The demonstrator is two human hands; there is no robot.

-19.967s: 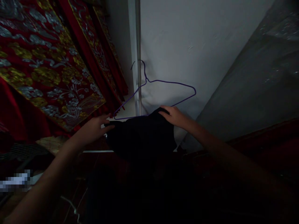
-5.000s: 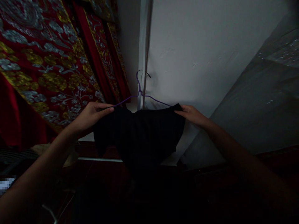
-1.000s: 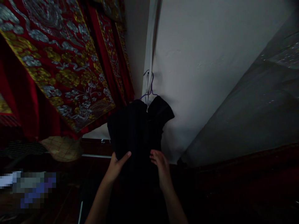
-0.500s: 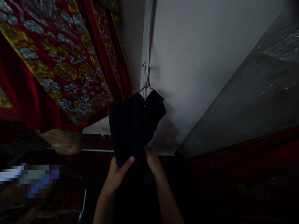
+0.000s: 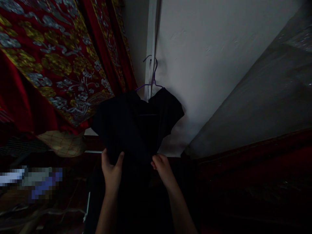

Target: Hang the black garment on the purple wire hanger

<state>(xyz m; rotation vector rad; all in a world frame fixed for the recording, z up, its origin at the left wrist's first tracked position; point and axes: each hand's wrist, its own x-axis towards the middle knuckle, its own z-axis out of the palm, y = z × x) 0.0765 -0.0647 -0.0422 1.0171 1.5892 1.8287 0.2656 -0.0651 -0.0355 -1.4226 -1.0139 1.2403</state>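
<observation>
A black garment (image 5: 136, 123) hangs on a purple wire hanger (image 5: 153, 76), whose hook catches on a small peg beside a white vertical strip on the wall. My left hand (image 5: 111, 170) grips the garment's lower left part, thumb over the cloth. On the lower right, my right hand (image 5: 162, 167) pinches the fabric. Both hands hold the cloth apart, so the garment faces me broadly. Its lower part is lost in the dark.
Red hangings with gold and silver embroidery (image 5: 56, 55) fill the upper left. A white wall (image 5: 207, 58) is behind the garment, and a grey slanted panel (image 5: 263, 97) rises at right. A pale woven item (image 5: 62, 143) lies at left. The bottom is dark.
Over the last second my hands have drawn apart and spread the bunched garment wider on the hanger. Earlier, both hands were up at its shoulders, fitting it onto the hanger.
</observation>
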